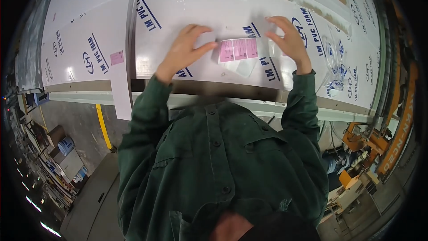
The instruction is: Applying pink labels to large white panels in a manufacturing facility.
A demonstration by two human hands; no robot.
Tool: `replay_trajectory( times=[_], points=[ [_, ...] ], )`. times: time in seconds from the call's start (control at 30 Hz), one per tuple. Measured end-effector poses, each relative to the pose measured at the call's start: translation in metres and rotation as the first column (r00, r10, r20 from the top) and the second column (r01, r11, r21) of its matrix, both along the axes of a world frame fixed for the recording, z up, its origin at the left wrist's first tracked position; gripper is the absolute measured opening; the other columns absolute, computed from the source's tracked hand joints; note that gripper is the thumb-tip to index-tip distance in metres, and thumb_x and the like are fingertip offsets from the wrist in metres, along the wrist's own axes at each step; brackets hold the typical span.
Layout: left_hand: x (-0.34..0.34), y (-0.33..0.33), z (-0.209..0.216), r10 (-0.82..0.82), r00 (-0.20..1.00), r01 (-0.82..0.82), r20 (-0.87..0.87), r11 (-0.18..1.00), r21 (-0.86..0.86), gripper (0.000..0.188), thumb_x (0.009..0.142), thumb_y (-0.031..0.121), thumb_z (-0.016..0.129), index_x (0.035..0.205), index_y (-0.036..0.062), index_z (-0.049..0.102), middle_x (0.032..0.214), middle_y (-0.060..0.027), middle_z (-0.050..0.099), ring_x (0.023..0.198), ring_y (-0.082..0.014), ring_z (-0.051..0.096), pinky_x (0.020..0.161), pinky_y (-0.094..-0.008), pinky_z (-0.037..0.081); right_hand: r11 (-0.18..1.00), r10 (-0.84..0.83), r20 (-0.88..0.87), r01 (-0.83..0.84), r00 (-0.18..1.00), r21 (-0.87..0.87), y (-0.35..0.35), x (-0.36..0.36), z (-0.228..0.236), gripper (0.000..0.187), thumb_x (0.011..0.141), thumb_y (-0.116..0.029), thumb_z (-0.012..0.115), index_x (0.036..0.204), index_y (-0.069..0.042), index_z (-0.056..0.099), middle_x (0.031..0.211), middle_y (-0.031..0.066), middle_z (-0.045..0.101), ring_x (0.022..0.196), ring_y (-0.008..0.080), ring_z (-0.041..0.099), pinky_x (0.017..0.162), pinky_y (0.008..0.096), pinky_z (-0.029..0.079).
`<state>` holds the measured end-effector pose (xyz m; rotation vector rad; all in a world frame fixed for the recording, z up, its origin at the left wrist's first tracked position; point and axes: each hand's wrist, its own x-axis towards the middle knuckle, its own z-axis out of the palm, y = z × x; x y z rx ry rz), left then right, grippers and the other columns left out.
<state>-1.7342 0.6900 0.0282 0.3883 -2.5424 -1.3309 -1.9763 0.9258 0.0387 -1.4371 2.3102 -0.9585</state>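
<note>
A sheet of pink printed labels on white backing lies on a white foam board with blue print. Under its lower edge shows a pale piece with a rounded corner. My left hand is open at the sheet's left side, thumb and forefinger apart, the thumb tip close to the sheet's corner; I cannot tell whether it touches. To the right of the labels, my right hand is open too, fingers curved and spread above the board. Neither hand visibly holds anything.
Crumpled clear plastic film lies right of my right hand. On the left, a narrow white strip overhangs the front edge, beside a board with a pink label. An orange machine stands at right; a yellow line marks the floor.
</note>
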Motion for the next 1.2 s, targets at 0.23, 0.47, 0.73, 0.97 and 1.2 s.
replay_trajectory(
  times=[0.23, 0.47, 0.73, 0.97, 1.2],
  points=[
    [-0.047, 0.017, -0.012, -0.412, 0.911, 0.413, 0.032, 0.907, -0.085, 0.023, 0.084, 0.026, 0.072, 0.099, 0.0082, 0.069, 0.111, -0.0063, 0.059, 0.11, -0.023, 0.05, 0.095, -0.0327, 0.04, 0.977, 0.213, -0.165, -0.21, 0.963, 0.037, -0.012, 0.042, -0.015, 0.031, 0.076, -0.02, 0.077, 0.1, -0.004, 0.063, 0.11, 0.0078, 0.063, 0.101, 0.0234, 0.059, 0.087, 0.0336, 0.046],
    [-0.028, -0.014, 0.023, -0.337, 0.931, 0.244, 0.14, 0.861, 0.446, 0.019, 0.092, 0.024, 0.065, 0.089, 0.0047, 0.065, 0.084, 0.0021, 0.061, 0.083, -0.0058, 0.052, 0.077, -0.0224, 0.042, 0.979, 0.118, 0.5, -0.185, 0.858, 0.087, -0.007, 0.022, 0.021, 0.023, 0.086, -0.018, 0.069, 0.098, 0.001, 0.066, 0.088, 0.0067, 0.066, 0.081, 0.0142, 0.057, 0.078, 0.0281, 0.046],
    [-0.029, -0.019, 0.026, -0.26, 0.964, 0.213, 0.053, 0.877, 0.432, 0.023, 0.089, 0.025, 0.068, 0.083, 0.0033, 0.062, 0.069, 0.0044, 0.051, 0.065, -0.0052, 0.044, 0.057, -0.023, 0.037, 0.96, 0.189, 0.196, -0.223, 0.962, 0.17, -0.042, 0.034, 0.051, 0.025, 0.08, -0.011, 0.069, 0.101, 0.002, 0.064, 0.094, 0.0099, 0.068, 0.088, 0.0215, 0.064, 0.077, 0.0329, 0.049],
    [-0.024, -0.019, 0.021, -0.342, 0.939, 0.219, 0.024, 0.651, 0.726, 0.012, 0.095, 0.017, 0.061, 0.092, 0.0059, 0.061, 0.076, 0.0084, 0.054, 0.069, 0.0007, 0.046, 0.063, -0.0176, 0.038, 0.965, 0.257, 0.541, -0.247, 0.801, -0.093, -0.077, 0.06, 0.034, 0.034, 0.079, 0.003, 0.065, 0.112, -0.004, 0.062, 0.087, 0.0006, 0.058, 0.082, 0.0083, 0.054, 0.075, 0.0241, 0.047],
    [-0.018, -0.021, 0.013, -0.257, 0.966, 0.061, 0.041, 0.376, 0.924, 0.012, 0.089, 0.011, 0.063, 0.097, 0.0024, 0.065, 0.081, 0.0024, 0.063, 0.07, -0.0034, 0.057, 0.065, -0.0205, 0.047, 0.923, 0.366, 0.562, -0.367, 0.742, -0.117, -0.09, 0.052, 0.038, 0.04, 0.079, 0.001, 0.065, 0.118, -0.007, 0.061, 0.081, -0.0016, 0.053, 0.076, 0.0087, 0.051, 0.074, 0.0255, 0.044]
  ],
)
